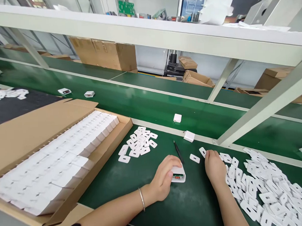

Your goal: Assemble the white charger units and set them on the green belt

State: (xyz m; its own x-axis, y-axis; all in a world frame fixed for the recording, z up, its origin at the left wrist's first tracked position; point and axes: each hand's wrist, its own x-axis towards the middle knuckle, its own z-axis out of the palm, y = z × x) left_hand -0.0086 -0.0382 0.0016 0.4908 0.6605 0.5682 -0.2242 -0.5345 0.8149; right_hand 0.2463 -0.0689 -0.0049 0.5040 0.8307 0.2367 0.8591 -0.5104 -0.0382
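Note:
My left hand (pixel 165 175) is curled over a white charger housing (pixel 179 176) lying on the green mat, its open end with an orange part facing me. My right hand (pixel 214 167) rests with fingers bent at the edge of a big heap of small white slotted plates (pixel 266 188); what its fingertips hold is hidden. Two loose plates (pixel 194 158) lie just in front of that hand. Black tweezers (pixel 178 152) lie on the mat between my hands.
A cardboard box (pixel 109 149) filled with rows of white chargers sits at the left. A smaller pile of plates (pixel 138 144) lies beside it. Single chargers (pixel 177 118) sit on the green conveyor (pixel 140 100). A white frame post (pixel 264 107) slants at right.

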